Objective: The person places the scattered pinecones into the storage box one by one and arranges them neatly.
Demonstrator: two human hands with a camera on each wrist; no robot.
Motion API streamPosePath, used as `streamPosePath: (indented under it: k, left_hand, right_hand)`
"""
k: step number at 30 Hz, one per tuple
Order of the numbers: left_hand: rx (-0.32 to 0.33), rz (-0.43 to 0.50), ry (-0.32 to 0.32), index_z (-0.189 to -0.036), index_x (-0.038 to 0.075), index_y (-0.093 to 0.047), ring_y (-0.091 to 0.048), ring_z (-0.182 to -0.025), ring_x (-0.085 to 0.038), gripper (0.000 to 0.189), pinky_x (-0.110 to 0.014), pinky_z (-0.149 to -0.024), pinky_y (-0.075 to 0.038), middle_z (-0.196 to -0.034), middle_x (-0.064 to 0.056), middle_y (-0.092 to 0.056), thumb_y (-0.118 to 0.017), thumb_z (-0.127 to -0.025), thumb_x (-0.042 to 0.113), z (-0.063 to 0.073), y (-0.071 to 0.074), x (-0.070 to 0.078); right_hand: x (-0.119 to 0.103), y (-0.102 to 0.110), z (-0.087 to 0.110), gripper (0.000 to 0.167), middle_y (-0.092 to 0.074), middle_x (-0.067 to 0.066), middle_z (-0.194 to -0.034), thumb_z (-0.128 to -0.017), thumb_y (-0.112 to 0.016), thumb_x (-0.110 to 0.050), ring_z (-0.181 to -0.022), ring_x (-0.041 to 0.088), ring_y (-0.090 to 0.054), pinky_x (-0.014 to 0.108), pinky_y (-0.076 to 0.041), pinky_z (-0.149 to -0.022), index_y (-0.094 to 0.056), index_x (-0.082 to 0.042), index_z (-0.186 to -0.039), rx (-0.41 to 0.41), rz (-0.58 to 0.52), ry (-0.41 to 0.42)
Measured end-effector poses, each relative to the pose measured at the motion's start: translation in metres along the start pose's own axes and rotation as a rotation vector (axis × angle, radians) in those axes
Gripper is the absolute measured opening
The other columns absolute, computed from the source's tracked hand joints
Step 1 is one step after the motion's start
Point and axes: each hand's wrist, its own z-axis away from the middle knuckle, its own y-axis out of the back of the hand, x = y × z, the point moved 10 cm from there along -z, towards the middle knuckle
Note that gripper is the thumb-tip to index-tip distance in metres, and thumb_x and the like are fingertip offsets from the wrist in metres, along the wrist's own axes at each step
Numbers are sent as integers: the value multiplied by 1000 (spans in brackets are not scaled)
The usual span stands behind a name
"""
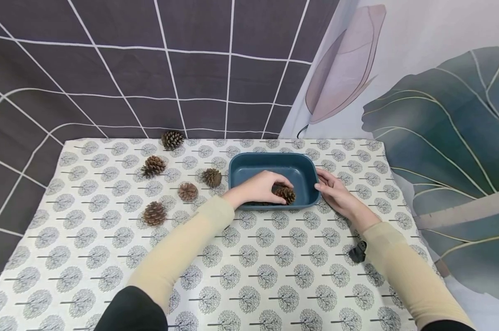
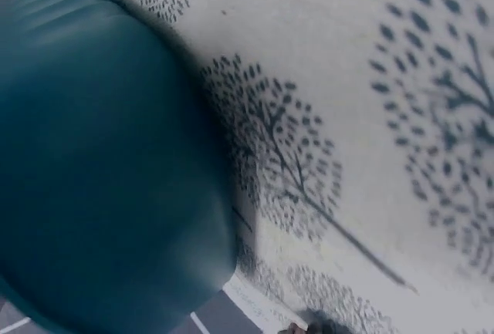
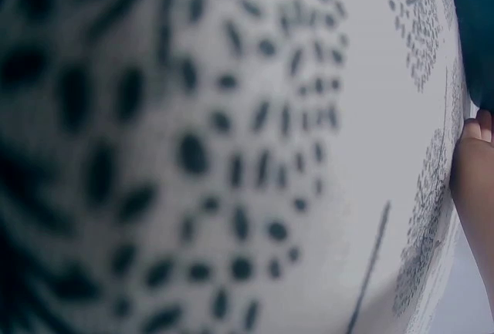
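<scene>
My left hand (image 1: 263,187) reaches over the near rim into a dark blue rectangular bin (image 1: 249,161). Its thumb and fingers are curled round a brown pine cone (image 1: 285,195), low inside the bin. Under that palm a bit of something brown shows, mostly hidden. At the bin's right end, my right hand (image 1: 336,192) rests its fairly straight fingers and thumb against the rim and outer wall. In the left wrist view the bin's outer wall (image 2: 108,164) fills the left side. The right wrist view catches part of the right hand (image 3: 475,168) beside the bin.
Left of the bin, several pine cones lie scattered: one cone (image 1: 212,177) close to the bin, a reddish one (image 1: 188,191), others farther left (image 1: 153,166). A cone (image 1: 172,140) sits at the tablecloth's (image 1: 249,276) back edge, before a dark gridded curtain (image 1: 200,73).
</scene>
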Motion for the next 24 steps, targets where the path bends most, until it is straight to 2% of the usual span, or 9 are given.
streamPosePath:
  k: [4,9,12,15,18,20,24]
  left_hand:
    - [36,-3,8,-138,12,-70,-63,-139,-24,48,-36,-124,-47,-143,-5,-71,-82,-94,25,9,9,0]
    - [96,6,27,-138,12,-70,-61,-140,-26,47,-40,-125,-46,-145,-6,-70,-82,-95,24,25,28,-1]
    - [143,17,33,-137,11,-71,-63,-138,-28,46,-42,-123,-48,-144,-7,-70,-82,-94,23,37,42,-4]
    - [195,41,56,-136,11,-71,-64,-136,-29,46,-44,-123,-48,-143,-9,-70,-83,-93,19,52,58,-13]
    - [230,74,77,-136,9,-71,-65,-135,-29,45,-43,-123,-48,-143,-10,-70,-82,-93,16,67,71,-22]
    - [251,101,90,-136,7,-70,-66,-134,-29,45,-43,-122,-49,-142,-11,-70,-82,-93,13,77,80,-27]
    - [291,144,115,-136,4,-69,-67,-133,-31,45,-45,-122,-49,-141,-13,-71,-82,-93,11,95,97,-38]
  right_hand:
    - [1,-1,0,60,-54,-13,-145,-105,-55,2,-133,0,-53,9,-42,-114,-35,-4,-161,0,6,-12]
    - [1,-1,0,60,-54,-14,-144,-105,-56,1,-134,0,-53,9,-42,-115,-36,-5,-161,-8,-1,-15]
    - [1,-1,0,56,-54,-14,-145,-105,-58,-1,-134,0,-52,9,-42,-115,-42,-11,-157,-19,0,-2]
    - [0,-1,-1,51,-54,-15,-145,-105,-60,-4,-134,-2,-53,8,-42,-113,-49,-21,-151,-38,6,19]
    - [-2,-1,0,49,-55,-14,-146,-104,-62,-6,-134,-2,-53,8,-44,-112,-53,-25,-148,-56,0,43]
    - [-2,-1,0,49,-55,-14,-146,-104,-63,-7,-134,-2,-53,9,-44,-113,-52,-24,-149,-55,2,41]
    - [0,0,1,58,-54,-14,-145,-104,-61,-5,-134,0,-52,11,-41,-117,-42,-12,-158,-25,15,8]
